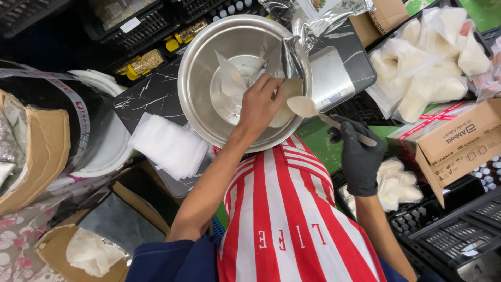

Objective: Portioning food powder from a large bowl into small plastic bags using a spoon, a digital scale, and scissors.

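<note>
Black marble-patterned counter (151,94) carries a steel bowl (198,78) on a scale (334,78). Inside it, the bare left hand (258,104) pinches a small pouch (284,107) open, while the gloved right hand (357,154) grips a spoon (305,107) at its mouth.

A glossy steel bowl (209,68), crinkled shiny foil pouch (292,55), smooth wooden spoon (313,110), matt rubbery glove (360,156).

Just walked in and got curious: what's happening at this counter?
A person in a red and white striped apron is portioning powder. The bare left hand holds a small clear pouch inside a big steel bowl. The black-gloved right hand holds a spoon heaped with pale powder at the bowl's rim. Filled pouches are piled to the right, and empty ones lie stacked to the left.
</note>
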